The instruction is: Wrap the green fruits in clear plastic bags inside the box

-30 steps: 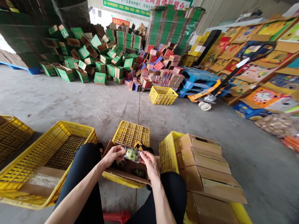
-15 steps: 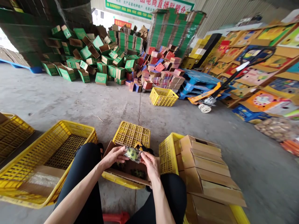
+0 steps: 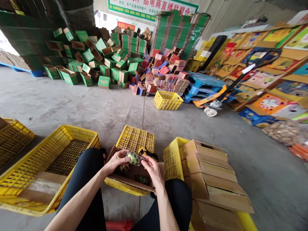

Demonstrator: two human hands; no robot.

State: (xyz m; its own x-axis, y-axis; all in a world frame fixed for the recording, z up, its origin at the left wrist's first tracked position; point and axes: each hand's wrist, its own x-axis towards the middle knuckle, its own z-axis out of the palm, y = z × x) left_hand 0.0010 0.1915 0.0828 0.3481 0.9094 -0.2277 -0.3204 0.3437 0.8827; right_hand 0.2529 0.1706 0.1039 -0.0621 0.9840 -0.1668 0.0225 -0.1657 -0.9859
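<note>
Between my two hands is a clear plastic packet [image 3: 134, 158] with green, dark-spotted contents, held above an open cardboard box [image 3: 112, 154]. My left hand [image 3: 117, 162] pinches its left end, fingers closed. On the right end, the fingertips of my right hand [image 3: 151, 169] are closed as well. Inside the box, below the packet, lie similar green and dark packets [image 3: 142, 179], partly hidden by my hands. The box rests on a yellow crate [image 3: 125, 186] between my knees.
To my left, a large yellow crate [image 3: 14, 165] contains a flat cardboard piece [image 3: 44, 187]. At my right, another yellow crate [image 3: 173, 160] carries several cardboard boxes [image 3: 218, 173]. A pallet jack [image 3: 223, 93] stands farther off by blue pallets [image 3: 204, 80].
The packet has shifted slightly left and turned between my fingers, showing more of its dark spots. Both hands keep hold of its ends.
</note>
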